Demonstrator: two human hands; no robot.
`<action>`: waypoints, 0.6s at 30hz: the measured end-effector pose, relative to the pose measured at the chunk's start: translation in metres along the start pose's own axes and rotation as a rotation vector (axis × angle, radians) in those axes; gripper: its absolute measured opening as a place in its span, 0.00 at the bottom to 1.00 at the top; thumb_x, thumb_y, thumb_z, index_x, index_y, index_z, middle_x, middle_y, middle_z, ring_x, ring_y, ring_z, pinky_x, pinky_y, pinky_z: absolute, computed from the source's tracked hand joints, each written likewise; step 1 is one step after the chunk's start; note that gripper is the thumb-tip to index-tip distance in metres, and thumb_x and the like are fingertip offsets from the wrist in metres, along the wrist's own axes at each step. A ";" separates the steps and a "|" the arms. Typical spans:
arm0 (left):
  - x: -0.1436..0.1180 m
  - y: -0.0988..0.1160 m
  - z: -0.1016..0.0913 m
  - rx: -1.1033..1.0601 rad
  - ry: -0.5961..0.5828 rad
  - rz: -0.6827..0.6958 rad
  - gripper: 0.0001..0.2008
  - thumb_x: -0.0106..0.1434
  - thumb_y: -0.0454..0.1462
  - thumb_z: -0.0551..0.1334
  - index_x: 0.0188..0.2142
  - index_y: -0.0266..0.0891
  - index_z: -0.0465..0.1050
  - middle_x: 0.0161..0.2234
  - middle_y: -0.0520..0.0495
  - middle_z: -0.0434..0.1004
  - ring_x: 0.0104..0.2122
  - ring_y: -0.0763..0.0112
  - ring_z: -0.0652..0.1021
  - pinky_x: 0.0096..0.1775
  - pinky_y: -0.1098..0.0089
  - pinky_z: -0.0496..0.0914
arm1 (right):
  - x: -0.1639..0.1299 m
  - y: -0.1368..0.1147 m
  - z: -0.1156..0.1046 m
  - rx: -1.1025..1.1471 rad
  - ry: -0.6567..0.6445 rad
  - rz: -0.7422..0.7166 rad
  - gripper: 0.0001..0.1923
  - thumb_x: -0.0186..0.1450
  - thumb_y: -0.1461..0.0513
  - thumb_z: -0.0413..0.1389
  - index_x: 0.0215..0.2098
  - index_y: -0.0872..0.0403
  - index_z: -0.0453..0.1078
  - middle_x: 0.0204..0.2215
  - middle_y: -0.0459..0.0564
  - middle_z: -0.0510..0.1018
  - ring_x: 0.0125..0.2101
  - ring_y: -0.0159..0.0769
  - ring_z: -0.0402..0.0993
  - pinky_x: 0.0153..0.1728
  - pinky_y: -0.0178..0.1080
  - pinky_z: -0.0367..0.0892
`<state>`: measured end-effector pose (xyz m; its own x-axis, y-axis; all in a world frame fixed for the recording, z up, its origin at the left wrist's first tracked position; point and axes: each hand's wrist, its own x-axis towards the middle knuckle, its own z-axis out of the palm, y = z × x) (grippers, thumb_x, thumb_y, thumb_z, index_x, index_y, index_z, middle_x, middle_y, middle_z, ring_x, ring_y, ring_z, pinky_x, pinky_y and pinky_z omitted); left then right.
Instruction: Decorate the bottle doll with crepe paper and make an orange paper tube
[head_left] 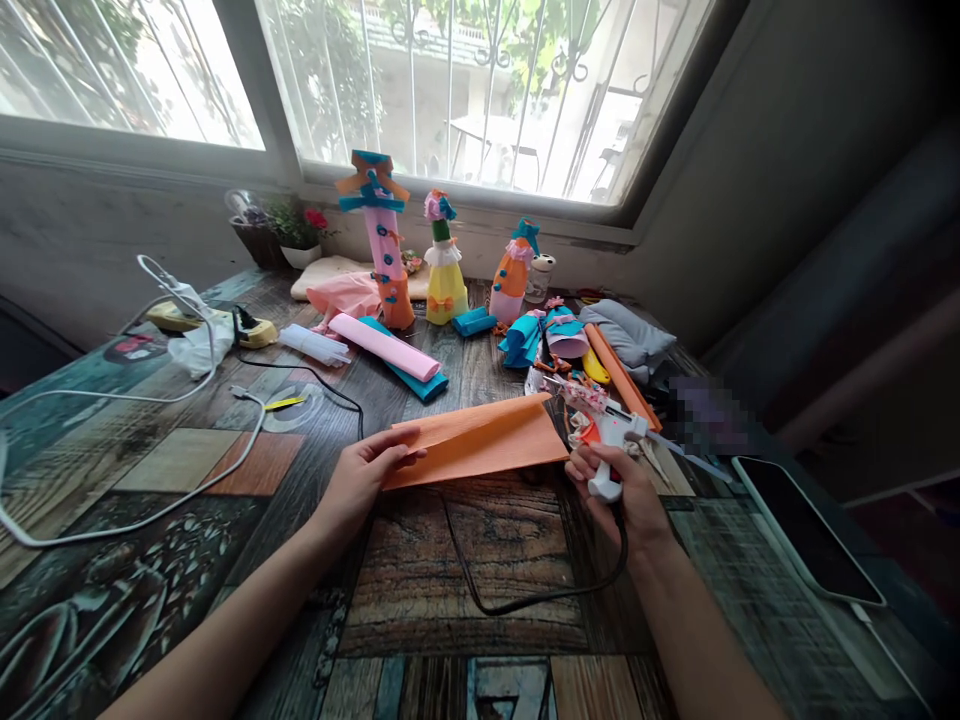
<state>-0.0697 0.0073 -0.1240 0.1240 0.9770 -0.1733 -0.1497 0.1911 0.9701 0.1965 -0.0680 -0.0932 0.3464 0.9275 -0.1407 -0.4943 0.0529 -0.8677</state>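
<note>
My left hand (367, 472) pinches the left end of a folded sheet of orange crepe paper (472, 445) between thumb and fingers. The sheet is held just above the table, its upper layer lifted a little from the lower one. My right hand (619, 485) is wrapped round the handle of a white hot glue gun (611, 432), whose nozzle points up and left past the sheet's right end. A glue stick sticks out of the gun's back. From the handle a black cord (517, 608) loops down across the table.
Behind the sheet lie pink (386, 347) and blue crepe rolls. Paper-dressed bottles (446, 285) and a tall paper-covered tube (386, 255) stand near the window. Clear glue sticks (315, 345) and a power strip (255, 328) are at left. At right lies a phone (806, 530).
</note>
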 end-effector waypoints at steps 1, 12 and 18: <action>0.000 0.000 0.000 0.001 -0.007 0.003 0.15 0.47 0.39 0.69 0.36 0.37 0.80 0.37 0.44 0.82 0.34 0.63 0.79 0.41 0.65 0.71 | -0.003 0.001 0.003 0.039 -0.025 0.042 0.12 0.48 0.61 0.63 0.22 0.55 0.63 0.16 0.37 0.55 0.18 0.24 0.51 0.21 0.30 0.58; -0.006 0.000 0.001 -0.015 0.000 0.037 0.12 0.50 0.40 0.65 0.33 0.38 0.82 0.35 0.46 0.82 0.37 0.63 0.74 0.44 0.68 0.65 | -0.029 0.030 0.017 -0.110 -0.243 0.110 0.11 0.58 0.57 0.60 0.35 0.55 0.75 0.22 0.45 0.71 0.24 0.31 0.66 0.28 0.35 0.61; -0.008 0.001 0.009 -0.213 -0.054 -0.030 0.14 0.49 0.41 0.66 0.33 0.35 0.82 0.37 0.41 0.82 0.43 0.56 0.77 0.49 0.62 0.68 | -0.038 0.039 0.017 -0.355 -0.301 0.086 0.12 0.57 0.55 0.59 0.32 0.55 0.76 0.25 0.48 0.75 0.27 0.35 0.69 0.33 0.38 0.62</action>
<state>-0.0623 -0.0014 -0.1198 0.1831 0.9653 -0.1862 -0.3485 0.2408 0.9058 0.1505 -0.0947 -0.1137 0.0435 0.9918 -0.1203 -0.1897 -0.1100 -0.9757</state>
